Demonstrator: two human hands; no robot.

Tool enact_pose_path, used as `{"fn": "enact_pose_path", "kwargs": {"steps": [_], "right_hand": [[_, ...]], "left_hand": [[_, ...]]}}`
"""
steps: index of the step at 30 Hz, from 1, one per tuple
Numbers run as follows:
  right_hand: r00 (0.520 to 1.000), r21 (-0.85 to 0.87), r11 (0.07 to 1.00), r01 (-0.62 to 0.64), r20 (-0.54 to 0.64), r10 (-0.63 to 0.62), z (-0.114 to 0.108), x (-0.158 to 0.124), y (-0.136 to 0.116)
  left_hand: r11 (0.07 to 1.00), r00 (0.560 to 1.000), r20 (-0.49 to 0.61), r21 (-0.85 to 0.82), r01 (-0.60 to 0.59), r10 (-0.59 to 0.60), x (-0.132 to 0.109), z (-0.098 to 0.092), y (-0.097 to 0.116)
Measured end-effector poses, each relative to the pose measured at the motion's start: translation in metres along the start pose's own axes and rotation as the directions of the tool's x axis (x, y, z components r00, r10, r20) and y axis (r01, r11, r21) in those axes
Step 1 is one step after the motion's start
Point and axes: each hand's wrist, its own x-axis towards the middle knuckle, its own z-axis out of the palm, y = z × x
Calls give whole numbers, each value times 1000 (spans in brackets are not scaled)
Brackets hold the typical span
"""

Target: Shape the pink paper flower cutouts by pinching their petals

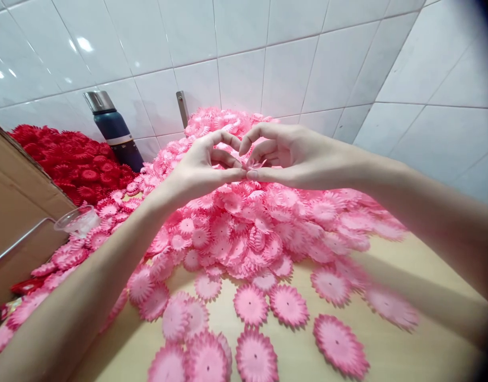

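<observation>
Okay, tiled wall point(239, 32): backs the pink pile point(228, 228); no threat itself.
table point(295, 355): under the pink pile, bare patches in front. Discs are thin and look light, so a sleeve-height sweep or a draught could scatter them.
pink pile: heaped loose, nothing visible holding the near side back. A forearm brushing it would probably start a slide.
cardboard point(24, 207): left of the pink pile, discs close by. A bump could shove them about.
red pile point(64, 159): behind-left of the pink pile, edges nearly meeting. Slump either way and colours likely mix.
bottle point(118, 132): between red pile and pink pile, by the wall. Slants in view, can't tell if lens or real lean; if real, shifting discs could tip it.
left hand point(202, 162): over the pink pile, fingers arched, thumb and fingertip pinched on the pink piece.
right hand point(289, 154): same spot, thumb pressed to that piece, other fingers curled.
clear tub point(74, 217): left edge of the pink pile, near left forearm; elbow drift might knock it.
loose discs point(250, 305): in front of the pink pile; easily dragged.
pink piece point(256, 165): between fingertips, above the pink pile. Uneven pull could tear it; drop it and it's lost among lookalikes.
</observation>
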Motion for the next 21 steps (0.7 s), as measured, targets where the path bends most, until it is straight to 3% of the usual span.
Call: {"fn": "enact_pose_path", "kwargs": {"steps": [5,14,21], "right_hand": [[996,-170,982,-81,-40,75,0,-1,-4],[996,-7,1000,-16,-91,15,-3,1,3],[997,-45,999,-4,-79,0,1,-2,-3]], "left_hand": [[997,1000,14,80,-24,23,-1,0,-2],[998,998,-52,35,-45,47,-1,2,0],[943,984,-44,295,-153,173,-3,7,5]]}}
